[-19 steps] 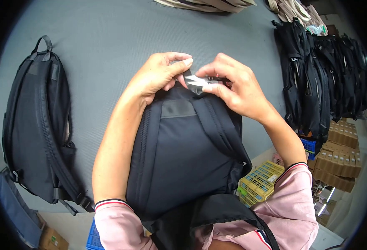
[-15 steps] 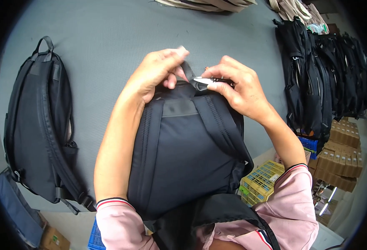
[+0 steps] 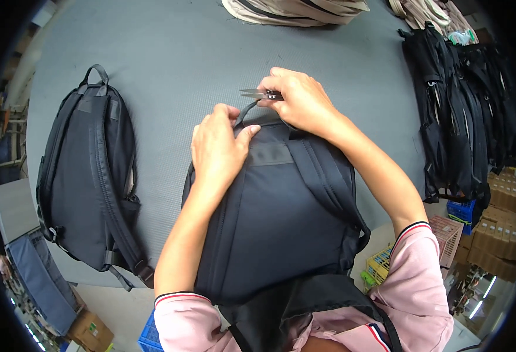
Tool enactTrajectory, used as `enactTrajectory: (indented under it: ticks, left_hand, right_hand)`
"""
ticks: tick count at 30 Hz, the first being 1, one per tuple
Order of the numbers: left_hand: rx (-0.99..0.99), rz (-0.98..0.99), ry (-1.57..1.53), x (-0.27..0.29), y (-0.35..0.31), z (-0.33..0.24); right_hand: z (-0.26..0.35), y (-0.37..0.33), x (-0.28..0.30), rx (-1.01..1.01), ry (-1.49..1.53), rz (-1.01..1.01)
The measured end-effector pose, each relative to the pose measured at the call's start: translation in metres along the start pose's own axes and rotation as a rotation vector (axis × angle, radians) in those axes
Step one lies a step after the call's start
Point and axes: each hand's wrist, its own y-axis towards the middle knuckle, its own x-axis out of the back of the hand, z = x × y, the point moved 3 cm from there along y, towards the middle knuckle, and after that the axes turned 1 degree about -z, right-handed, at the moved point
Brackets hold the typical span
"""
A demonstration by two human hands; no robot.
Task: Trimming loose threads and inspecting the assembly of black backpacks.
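Note:
A black backpack point(image 3: 281, 217) lies in front of me with its strap side up and its top pointing away. My right hand point(image 3: 299, 97) is closed around small thread snips point(image 3: 261, 94), whose blades point left, spread a little. Its fingertips meet the backpack's top loop handle point(image 3: 247, 111). My left hand point(image 3: 217, 144) grips the upper left edge of the backpack, thumb on the near side, beside the base of the loop. The tips of some left fingers are hidden behind the bag.
Another black backpack point(image 3: 82, 170) lies on the grey table point(image 3: 176, 64) at left. Beige bags point(image 3: 296, 12) lie at the far edge. Several black bags point(image 3: 445, 111) hang or stack at right, above cartons point(image 3: 498, 240) and a yellow crate point(image 3: 379, 264). A blue crate point(image 3: 150, 334) stands below left.
My right hand has moved up and left with the snips, their blades now clear of the strap. My left hand has dropped from the raised loop to the bag's top edge. The view has shifted slightly.

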Motion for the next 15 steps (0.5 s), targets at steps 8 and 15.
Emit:
enactTrajectory:
  ticks: [8, 15]
  left_hand:
    - [0.12, 0.343, -0.818, -0.007, 0.01, 0.021]
    - [0.28, 0.473, -1.168, -0.004, 0.015, 0.03]
  right_hand:
    - [-0.011, 0.007, -0.007, -0.011, 0.117, 0.117]
    - [0.01, -0.01, 0.01, -0.044, 0.215, -0.001]
